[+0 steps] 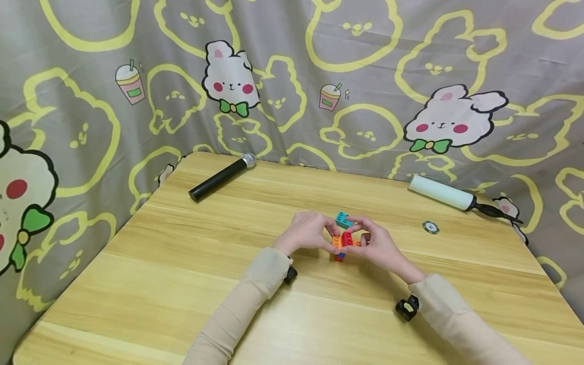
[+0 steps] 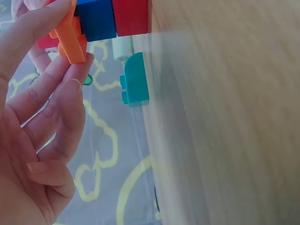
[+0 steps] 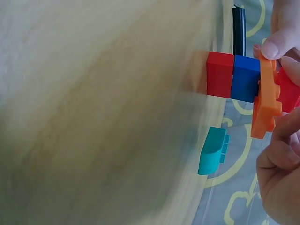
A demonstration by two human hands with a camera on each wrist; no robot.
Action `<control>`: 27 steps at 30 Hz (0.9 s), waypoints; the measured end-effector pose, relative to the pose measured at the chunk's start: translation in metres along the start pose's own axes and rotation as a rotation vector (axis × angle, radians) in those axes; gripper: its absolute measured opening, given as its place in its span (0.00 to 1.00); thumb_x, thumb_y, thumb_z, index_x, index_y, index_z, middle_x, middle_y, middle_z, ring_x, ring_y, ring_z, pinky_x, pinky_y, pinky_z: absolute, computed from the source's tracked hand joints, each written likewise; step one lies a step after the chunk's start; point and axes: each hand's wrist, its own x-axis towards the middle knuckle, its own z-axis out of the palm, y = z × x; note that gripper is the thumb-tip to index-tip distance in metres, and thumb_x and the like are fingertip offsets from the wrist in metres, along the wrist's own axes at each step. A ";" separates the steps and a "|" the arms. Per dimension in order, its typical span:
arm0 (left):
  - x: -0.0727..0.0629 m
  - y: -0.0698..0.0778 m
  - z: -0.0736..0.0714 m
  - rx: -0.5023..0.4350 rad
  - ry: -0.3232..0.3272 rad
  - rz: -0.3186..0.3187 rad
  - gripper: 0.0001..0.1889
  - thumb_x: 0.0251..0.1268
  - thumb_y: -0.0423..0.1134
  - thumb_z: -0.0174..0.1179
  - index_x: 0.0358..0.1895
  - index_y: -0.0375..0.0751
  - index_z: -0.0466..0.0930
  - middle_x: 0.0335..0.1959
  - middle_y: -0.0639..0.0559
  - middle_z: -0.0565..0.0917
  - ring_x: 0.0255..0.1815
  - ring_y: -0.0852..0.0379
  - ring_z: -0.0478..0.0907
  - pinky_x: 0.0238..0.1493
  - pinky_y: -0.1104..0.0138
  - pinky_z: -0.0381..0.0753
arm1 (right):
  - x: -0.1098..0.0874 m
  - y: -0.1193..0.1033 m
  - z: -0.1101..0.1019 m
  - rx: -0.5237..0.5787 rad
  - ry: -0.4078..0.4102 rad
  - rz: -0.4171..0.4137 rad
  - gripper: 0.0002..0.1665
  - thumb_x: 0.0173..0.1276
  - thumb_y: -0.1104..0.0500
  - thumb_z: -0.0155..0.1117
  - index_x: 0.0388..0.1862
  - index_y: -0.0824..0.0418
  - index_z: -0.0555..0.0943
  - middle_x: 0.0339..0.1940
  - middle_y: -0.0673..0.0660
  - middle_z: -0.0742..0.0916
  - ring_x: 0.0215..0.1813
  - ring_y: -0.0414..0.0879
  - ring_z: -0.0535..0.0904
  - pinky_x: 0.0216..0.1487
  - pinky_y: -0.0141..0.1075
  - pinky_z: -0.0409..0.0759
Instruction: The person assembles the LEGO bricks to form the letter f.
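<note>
Several toy building bricks stand stacked on the table between the two hands. At the bottom is a red brick (image 3: 220, 74), with a blue brick (image 3: 246, 78) on it. Across the blue one lies an orange brick (image 3: 268, 86), its studs facing up. Left thumb and fingers pinch the orange brick's end; that left hand (image 1: 306, 232) comes in from the left. The right hand (image 1: 380, 248) pinches an upper red brick (image 1: 348, 239), which sits at the orange brick's studded top. Just behind the stack, a teal brick (image 1: 343, 220) with a curved side rests on the table, apart from both hands.
A black microphone (image 1: 221, 177) lies at the table's back left. Toward the back right are a pale cylinder with a black nozzle (image 1: 441, 193) and a round chip (image 1: 431, 227). A patterned curtain (image 1: 283, 132) hangs along the wooden table's (image 1: 159, 274) far edge.
</note>
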 end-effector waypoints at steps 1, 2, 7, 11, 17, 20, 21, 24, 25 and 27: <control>0.000 0.000 0.000 -0.001 0.000 0.001 0.19 0.42 0.63 0.72 0.39 0.65 0.84 0.38 0.74 0.85 0.33 0.70 0.74 0.33 0.69 0.66 | 0.001 0.001 0.000 -0.005 0.000 -0.001 0.40 0.50 0.60 0.78 0.62 0.64 0.71 0.42 0.61 0.84 0.16 0.36 0.64 0.20 0.28 0.66; 0.001 0.000 0.000 -0.001 0.000 0.001 0.19 0.42 0.63 0.72 0.39 0.65 0.84 0.38 0.74 0.85 0.33 0.70 0.74 0.33 0.69 0.66 | 0.001 0.001 0.000 -0.008 0.002 -0.002 0.41 0.50 0.60 0.78 0.62 0.64 0.72 0.42 0.61 0.84 0.16 0.36 0.64 0.20 0.28 0.65; 0.001 -0.001 -0.001 -0.001 -0.015 0.004 0.20 0.41 0.64 0.72 0.40 0.65 0.83 0.39 0.75 0.84 0.37 0.69 0.76 0.34 0.68 0.66 | 0.001 0.002 0.001 -0.041 0.014 -0.020 0.40 0.49 0.60 0.78 0.62 0.64 0.72 0.41 0.60 0.85 0.15 0.36 0.63 0.19 0.28 0.65; 0.001 -0.003 -0.003 0.012 -0.029 -0.005 0.19 0.41 0.63 0.72 0.38 0.65 0.83 0.37 0.75 0.84 0.40 0.68 0.77 0.36 0.68 0.66 | 0.000 0.001 0.001 -0.073 0.019 -0.053 0.39 0.49 0.61 0.78 0.60 0.65 0.72 0.41 0.61 0.86 0.14 0.35 0.63 0.19 0.28 0.65; 0.001 -0.004 -0.003 -0.001 -0.025 0.002 0.17 0.43 0.61 0.72 0.36 0.64 0.82 0.35 0.74 0.85 0.37 0.69 0.75 0.34 0.68 0.66 | 0.000 0.000 0.002 -0.099 0.030 -0.067 0.26 0.48 0.60 0.79 0.45 0.60 0.78 0.37 0.58 0.86 0.13 0.34 0.61 0.16 0.28 0.63; 0.001 -0.004 -0.002 -0.007 -0.019 0.006 0.16 0.43 0.61 0.73 0.35 0.63 0.82 0.35 0.74 0.85 0.34 0.69 0.74 0.33 0.68 0.65 | 0.000 -0.001 0.002 -0.102 0.033 -0.057 0.21 0.48 0.59 0.79 0.41 0.56 0.80 0.35 0.55 0.86 0.13 0.33 0.59 0.16 0.28 0.60; 0.001 -0.004 -0.002 -0.005 -0.016 0.007 0.16 0.43 0.61 0.73 0.35 0.63 0.82 0.35 0.73 0.85 0.33 0.69 0.74 0.32 0.68 0.66 | 0.000 0.000 0.002 -0.103 0.034 -0.055 0.21 0.49 0.59 0.79 0.40 0.56 0.80 0.34 0.54 0.86 0.13 0.33 0.59 0.16 0.28 0.60; 0.000 -0.003 -0.002 -0.010 -0.016 0.005 0.16 0.43 0.60 0.73 0.34 0.63 0.82 0.35 0.73 0.85 0.32 0.69 0.73 0.32 0.67 0.66 | -0.001 0.001 0.002 -0.078 0.041 -0.041 0.20 0.49 0.60 0.78 0.41 0.56 0.81 0.35 0.55 0.86 0.13 0.33 0.59 0.16 0.28 0.60; 0.000 -0.002 -0.002 -0.013 -0.016 0.004 0.16 0.43 0.60 0.73 0.34 0.63 0.82 0.35 0.73 0.85 0.32 0.69 0.73 0.32 0.67 0.65 | -0.001 0.001 0.003 -0.061 0.044 -0.033 0.19 0.49 0.60 0.78 0.41 0.57 0.81 0.35 0.55 0.86 0.13 0.33 0.59 0.16 0.28 0.60; 0.000 -0.002 -0.002 -0.016 -0.018 0.005 0.16 0.43 0.60 0.73 0.34 0.63 0.82 0.35 0.73 0.85 0.32 0.69 0.73 0.32 0.67 0.65 | -0.001 0.003 0.004 -0.031 0.049 -0.022 0.19 0.50 0.61 0.78 0.41 0.58 0.82 0.31 0.56 0.85 0.13 0.34 0.59 0.16 0.29 0.60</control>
